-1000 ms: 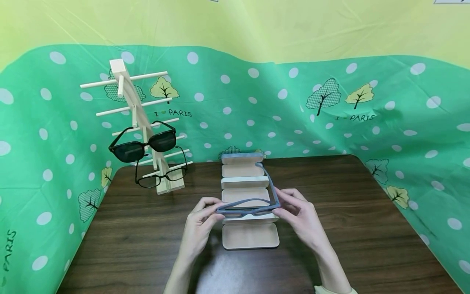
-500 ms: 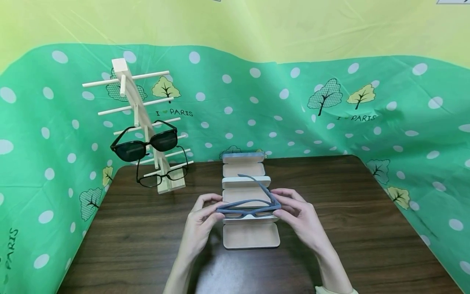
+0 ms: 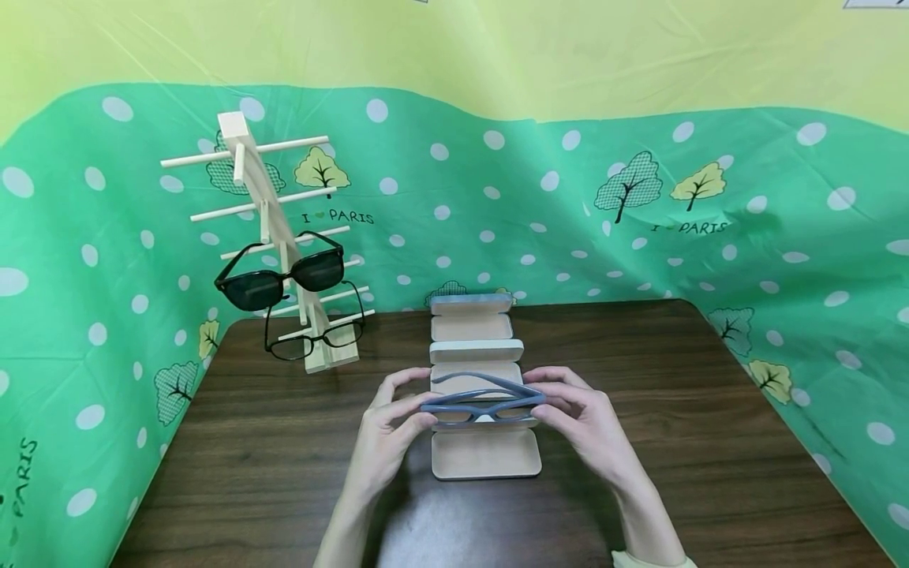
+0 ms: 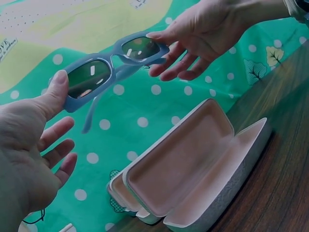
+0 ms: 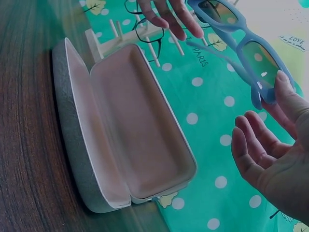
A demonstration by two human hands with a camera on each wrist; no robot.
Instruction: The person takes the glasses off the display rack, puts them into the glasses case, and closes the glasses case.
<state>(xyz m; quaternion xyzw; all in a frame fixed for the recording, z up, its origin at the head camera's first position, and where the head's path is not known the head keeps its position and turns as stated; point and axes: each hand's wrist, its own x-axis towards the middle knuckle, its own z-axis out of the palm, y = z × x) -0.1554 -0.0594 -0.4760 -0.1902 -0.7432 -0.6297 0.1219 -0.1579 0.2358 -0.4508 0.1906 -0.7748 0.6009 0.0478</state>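
Observation:
Blue-framed sunglasses (image 3: 483,410) are held up by both hands, one at each end of the frame. My left hand (image 3: 379,446) pinches the left end between thumb and fingers. At the other end, my right hand (image 3: 589,430) grips the hinge corner. Both temples lie folded in behind the lenses in the head view. Dark lenses (image 4: 91,79) show in the left wrist view. Beneath the sunglasses stands the nearest open glasses case (image 3: 486,455), lined in pale pink; its grey outer shell (image 5: 72,125) shows in the right wrist view.
Two more open cases stand behind, a white-edged one (image 3: 476,351) and a blue-edged one (image 3: 471,327). On the left, a wooden glasses rack (image 3: 233,126) with pegs carries black sunglasses (image 3: 318,271) and thin black-framed glasses (image 3: 291,349). A patterned curtain (image 3: 511,181) borders the brown table (image 3: 696,442).
The right temple of the blue sunglasses has swung inward, from pointing away to folded across behind the lenses. Both hands keep nearly the same place.

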